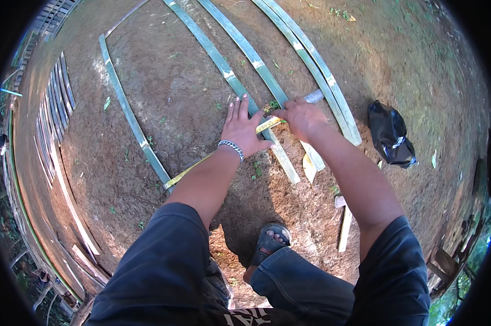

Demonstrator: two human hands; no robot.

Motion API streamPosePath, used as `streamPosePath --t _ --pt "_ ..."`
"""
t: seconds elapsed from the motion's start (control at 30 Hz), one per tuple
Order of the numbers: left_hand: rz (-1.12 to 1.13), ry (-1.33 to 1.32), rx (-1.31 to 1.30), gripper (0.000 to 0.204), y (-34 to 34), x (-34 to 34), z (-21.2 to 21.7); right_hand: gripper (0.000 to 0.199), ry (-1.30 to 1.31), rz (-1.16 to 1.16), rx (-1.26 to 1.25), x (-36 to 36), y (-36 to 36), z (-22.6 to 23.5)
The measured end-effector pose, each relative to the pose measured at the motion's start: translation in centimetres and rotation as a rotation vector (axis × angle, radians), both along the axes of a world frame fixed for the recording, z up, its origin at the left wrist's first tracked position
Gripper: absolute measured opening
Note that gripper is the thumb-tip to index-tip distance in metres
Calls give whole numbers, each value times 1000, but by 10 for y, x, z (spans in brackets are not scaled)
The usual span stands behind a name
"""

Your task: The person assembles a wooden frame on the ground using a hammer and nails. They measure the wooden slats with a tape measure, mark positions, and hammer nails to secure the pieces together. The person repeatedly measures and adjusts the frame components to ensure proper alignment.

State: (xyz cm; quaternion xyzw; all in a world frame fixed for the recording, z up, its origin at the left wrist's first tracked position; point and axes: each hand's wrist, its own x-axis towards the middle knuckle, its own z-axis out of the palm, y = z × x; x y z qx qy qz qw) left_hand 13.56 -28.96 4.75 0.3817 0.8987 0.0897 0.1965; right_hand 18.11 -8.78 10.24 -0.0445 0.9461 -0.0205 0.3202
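Note:
Long green bamboo strips lie lengthwise on bare earth. My left hand (242, 129) presses flat on one bamboo strip (215, 54), its fingers spread. A yellow measuring tape (268, 124) crosses the strips. It runs from the end of the far-left strip (127, 108), passes beneath my left hand and forearm, and reaches my right hand (304, 118). The fingers of my right hand are closed on the tape, over another strip (254, 58); the fingertips are partly hidden.
Two strips (316, 62) lie close together on the right, with a grey piece (314, 96) beside them. A black plastic bag (389, 133) sits farther right. A wooden-handled tool (344, 225) lies near my right forearm. Several slats (55, 98) lie at left.

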Motion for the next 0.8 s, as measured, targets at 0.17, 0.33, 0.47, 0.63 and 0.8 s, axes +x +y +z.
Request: streamPosePath --t 0.17,0.33,0.47,0.63,0.8 --pt "-23 67 -73 105 0 3 1 59 -10 -11 6 1 0 -1" --pt "-30 43 -89 104 -4 1 3 55 -16 -8 42 1 -3 0" --pt "-26 23 -107 104 -3 0 6 50 8 3 23 2 -2 -2" --pt "-25 20 -114 104 -2 0 4 48 13 20 59 2 -6 -2" --pt "-28 13 -120 104 -4 1 4 47 1 -1 45 3 -10 3"
